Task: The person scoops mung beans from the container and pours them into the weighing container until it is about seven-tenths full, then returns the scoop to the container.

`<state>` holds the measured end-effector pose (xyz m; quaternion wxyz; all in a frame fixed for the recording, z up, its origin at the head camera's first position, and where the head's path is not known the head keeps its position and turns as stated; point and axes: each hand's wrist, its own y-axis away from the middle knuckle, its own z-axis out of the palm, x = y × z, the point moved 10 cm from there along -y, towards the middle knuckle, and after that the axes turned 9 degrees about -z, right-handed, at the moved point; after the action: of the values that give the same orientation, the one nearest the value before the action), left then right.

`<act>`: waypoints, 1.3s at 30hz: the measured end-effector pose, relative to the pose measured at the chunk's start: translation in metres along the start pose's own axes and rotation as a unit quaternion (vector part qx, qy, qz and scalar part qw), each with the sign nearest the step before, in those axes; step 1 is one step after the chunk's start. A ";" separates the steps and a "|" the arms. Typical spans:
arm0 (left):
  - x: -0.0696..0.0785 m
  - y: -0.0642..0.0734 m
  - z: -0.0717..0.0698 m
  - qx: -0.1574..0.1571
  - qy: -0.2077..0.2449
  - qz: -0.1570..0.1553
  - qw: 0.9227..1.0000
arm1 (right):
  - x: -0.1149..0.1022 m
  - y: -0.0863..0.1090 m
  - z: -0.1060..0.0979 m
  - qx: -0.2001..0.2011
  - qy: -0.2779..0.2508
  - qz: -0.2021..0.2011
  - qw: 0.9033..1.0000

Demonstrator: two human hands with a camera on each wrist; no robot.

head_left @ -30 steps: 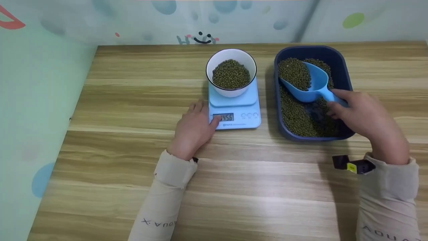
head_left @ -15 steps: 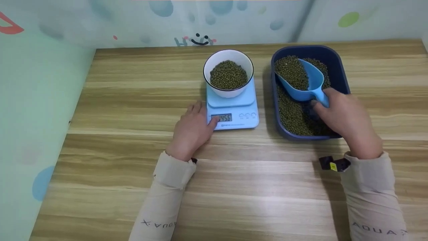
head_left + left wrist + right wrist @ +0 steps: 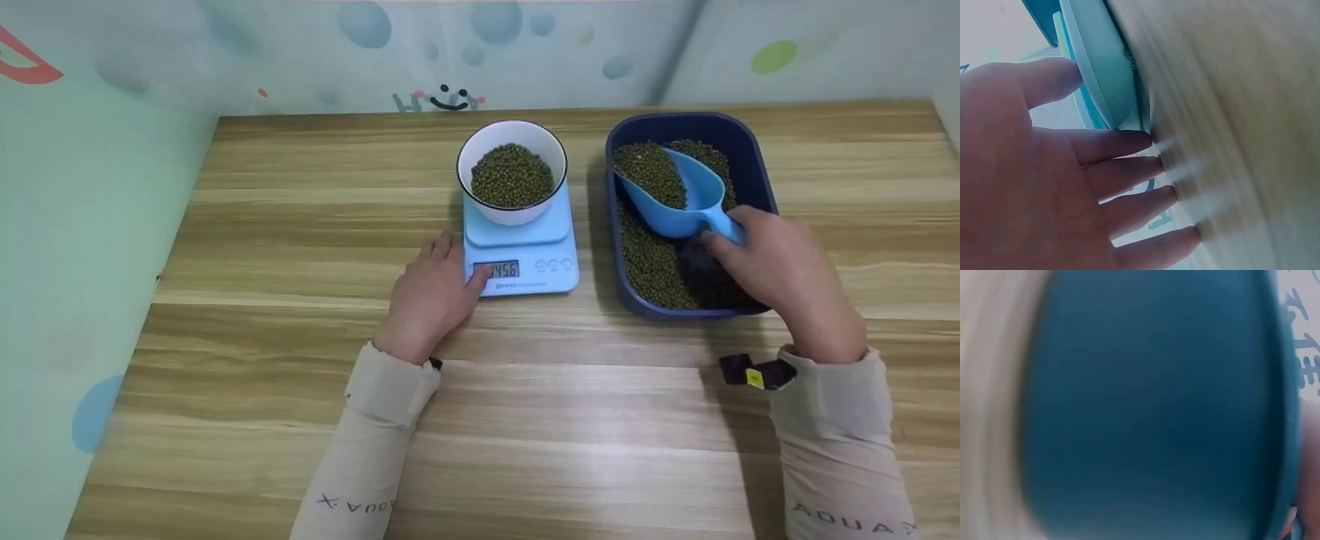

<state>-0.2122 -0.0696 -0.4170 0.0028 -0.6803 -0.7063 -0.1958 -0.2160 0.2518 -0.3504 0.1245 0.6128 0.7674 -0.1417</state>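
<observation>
My left hand [image 3: 431, 292] rests beside the light blue digital kitchen scale [image 3: 517, 234], its thumb on the scale's edge over part of the display. In the left wrist view its straight fingertips [image 3: 1159, 169] touch the table. On the scale stands a white bowl [image 3: 512, 216] with a dark rim, partly filled with green mung beans [image 3: 512, 176]. My right hand [image 3: 784, 262] grips the handle of a blue scoop [image 3: 703, 184], heaped with beans at its mouth. The scoop is over the dark blue tub [image 3: 754, 169] of mung beans; the tub's wall [image 3: 1157, 405] fills most of the right wrist view.
The wood-grain table [image 3: 570, 420] reaches back to a patterned wall [image 3: 300, 52]. A pale green wall [image 3: 97, 225] borders its left side. Between scale and tub lies a narrow strip of tabletop.
My right hand and forearm have shifted left, swinging the scoop's handle left, while the loaded scoop stays over the tub. My left hand keeps its place by the scale. The view has shifted slightly.
</observation>
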 end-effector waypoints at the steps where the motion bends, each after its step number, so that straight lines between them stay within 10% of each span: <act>1: 0.000 0.000 0.000 0.000 0.000 -0.001 1.000 | 0.001 0.001 -0.002 -0.002 -0.002 0.004 1.000; 25: 0.001 0.002 -0.002 0.000 0.008 0.005 1.000 | 0.014 0.025 -0.047 0.013 -0.007 0.039 0.999; 39: 0.001 0.002 -0.001 -0.001 0.009 0.006 1.000 | 0.007 0.043 -0.080 0.086 0.001 0.049 0.995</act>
<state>-0.2107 -0.0686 -0.4151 0.0096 -0.6825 -0.7023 -0.2021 -0.1769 0.2971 -0.2815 0.0779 0.6585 0.7213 -0.2002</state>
